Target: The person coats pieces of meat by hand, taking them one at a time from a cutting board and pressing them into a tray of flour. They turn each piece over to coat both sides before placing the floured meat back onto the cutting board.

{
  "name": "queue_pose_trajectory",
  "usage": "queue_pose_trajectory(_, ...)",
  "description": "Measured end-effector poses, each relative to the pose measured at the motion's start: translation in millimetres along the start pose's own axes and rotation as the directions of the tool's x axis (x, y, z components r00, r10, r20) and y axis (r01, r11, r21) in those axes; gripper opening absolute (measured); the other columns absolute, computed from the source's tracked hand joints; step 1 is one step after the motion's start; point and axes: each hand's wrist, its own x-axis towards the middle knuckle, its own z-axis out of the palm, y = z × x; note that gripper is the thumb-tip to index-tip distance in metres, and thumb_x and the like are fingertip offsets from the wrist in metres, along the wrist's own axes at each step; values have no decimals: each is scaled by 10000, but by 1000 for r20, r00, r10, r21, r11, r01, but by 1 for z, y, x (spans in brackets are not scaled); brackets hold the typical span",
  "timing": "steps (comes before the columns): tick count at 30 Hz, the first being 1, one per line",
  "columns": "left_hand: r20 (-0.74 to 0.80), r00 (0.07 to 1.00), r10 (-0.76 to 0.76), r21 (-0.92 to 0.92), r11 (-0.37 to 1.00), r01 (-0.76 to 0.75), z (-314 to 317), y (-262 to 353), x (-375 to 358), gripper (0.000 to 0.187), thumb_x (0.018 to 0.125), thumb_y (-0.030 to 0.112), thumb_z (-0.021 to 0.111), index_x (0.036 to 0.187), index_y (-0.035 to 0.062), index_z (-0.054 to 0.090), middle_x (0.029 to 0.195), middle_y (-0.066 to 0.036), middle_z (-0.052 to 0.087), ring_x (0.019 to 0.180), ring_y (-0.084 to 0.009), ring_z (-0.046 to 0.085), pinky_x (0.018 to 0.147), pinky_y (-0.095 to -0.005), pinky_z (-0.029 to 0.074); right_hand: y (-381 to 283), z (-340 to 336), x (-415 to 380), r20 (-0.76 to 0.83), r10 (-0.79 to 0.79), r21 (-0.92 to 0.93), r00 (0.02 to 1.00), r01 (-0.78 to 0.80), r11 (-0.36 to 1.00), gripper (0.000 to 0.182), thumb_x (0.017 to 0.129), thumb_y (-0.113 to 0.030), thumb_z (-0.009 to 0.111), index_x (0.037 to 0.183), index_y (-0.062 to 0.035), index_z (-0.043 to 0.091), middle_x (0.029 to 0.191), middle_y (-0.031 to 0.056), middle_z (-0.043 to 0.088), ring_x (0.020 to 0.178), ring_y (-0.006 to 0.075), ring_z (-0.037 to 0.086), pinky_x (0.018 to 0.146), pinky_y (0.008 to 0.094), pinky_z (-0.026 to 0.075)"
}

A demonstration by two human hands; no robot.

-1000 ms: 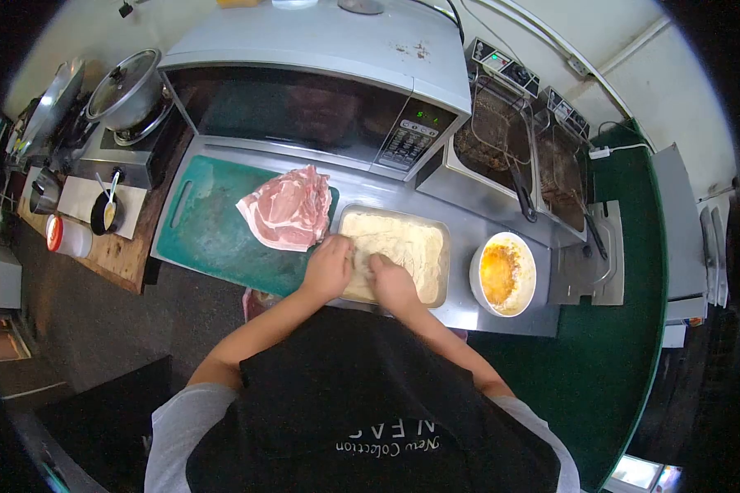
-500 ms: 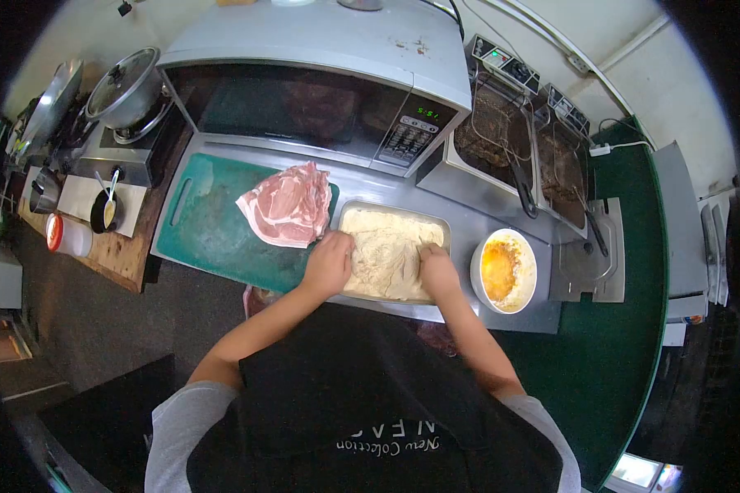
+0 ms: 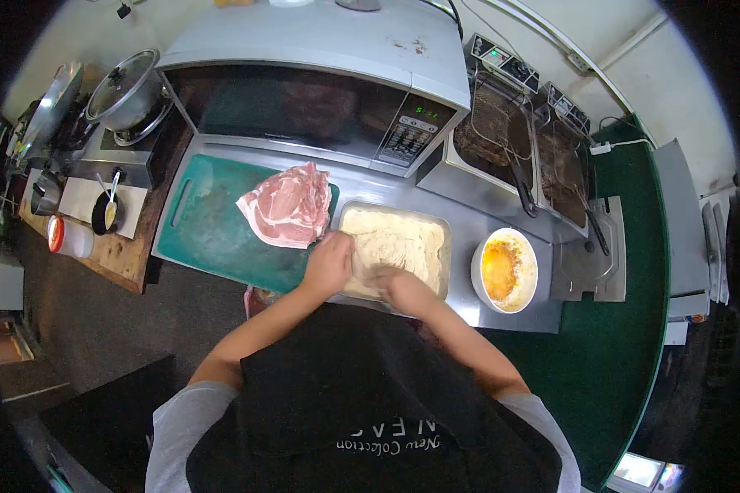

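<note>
A metal tray [image 3: 446, 261] holds pale flour with a coated lump in it. My left hand [image 3: 330, 263] is closed at the tray's left side, its fingers at the flour; what it grips is hidden. My right hand [image 3: 404, 289] is over the tray's near part, fingers blurred by motion and touching the flour. Sliced raw meat [image 3: 288, 205] lies on the green cutting board [image 3: 210, 222], left of the tray. To the right stands a white bowl [image 3: 504, 271] with orange-yellow egg and flour on its inner wall.
A microwave [image 3: 304, 107] stands behind the board and tray. Fryers [image 3: 501, 156] with baskets are at the back right. On the left are a lidded pot [image 3: 125, 90] on a stove, a small black pan [image 3: 104, 214] and a red-lidded jar [image 3: 71, 237].
My right hand has moved left and nearer to me, from the tray's right side to its near middle. My left hand has hardly moved. The flour's surface looks different on the right.
</note>
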Motion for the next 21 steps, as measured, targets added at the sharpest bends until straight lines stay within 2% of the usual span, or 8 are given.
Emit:
queue_pose_trajectory(2,-5,1000,-3,7,1000,3,-2,5,1,131,796,3,547,924,21,528,928,-192,575,949,-393,567,808,-492,461,7,-29,-14,230,292,-132,929,-267,955,284,814,-39,603,1088,16,656,1260,228,598,1173,382,571,1018,448,475)
queue_pose_trajectory(5,-6,1000,4,-1,1000,-4,-1,2,0,138,793,2,549,928,19,528,929,-193,576,951,-398,565,814,-492,462,16,-43,-42,-127,347,-175,929,-366,914,372,810,-71,615,1165,38,644,1230,250,616,1156,414,579,1025,427,470)
queue_pose_trajectory(8,-16,1000,1,3,1000,-1,-2,5,0,151,786,-5,548,934,20,528,928,-190,577,953,-397,565,816,-491,462,33,-13,-55,-215,298,-367,930,-360,858,245,798,-12,576,1031,28,641,1235,272,595,1141,398,582,977,452,495)
queue_pose_trajectory(11,-6,1000,15,5,1000,-15,-2,3,1,165,778,-14,549,936,24,527,926,-186,576,953,-396,564,816,-489,462,39,1,-51,-256,392,-237,884,-450,861,192,811,-17,572,983,33,642,1193,286,609,1124,398,592,952,456,501)
queue_pose_trajectory(14,3,1000,-6,7,1000,6,0,3,0,168,774,-19,553,934,25,527,926,-183,576,951,-394,564,811,-488,463,28,-19,-42,-112,669,14,735,-672,740,159,791,-86,648,902,26,670,1075,250,658,1035,434,611,870,479,511)
queue_pose_trajectory(17,2,1000,8,9,1000,-8,0,2,0,170,774,-18,555,936,26,529,930,-183,577,949,-392,565,815,-484,465,14,-37,-34,-200,611,74,766,-610,789,103,807,-71,621,858,10,660,988,246,667,972,437,622,821,498,506)
queue_pose_trajectory(19,4,1000,5,14,1000,-5,1,1,-1,170,775,-16,555,939,25,530,932,-182,579,949,-390,566,817,-481,466,36,-17,-31,-300,286,-85,910,-323,942,136,819,-59,588,909,10,662,969,234,680,945,426,641,836,492,518)
queue_pose_trajectory(21,5,1000,16,15,1000,-16,3,1,0,170,776,-17,554,939,24,530,937,-181,581,949,-388,567,819,-477,468,43,-6,-34,-332,16,-246,943,-103,964,161,825,-65,578,939,9,664,945,226,687,912,424,653,829,492,527)
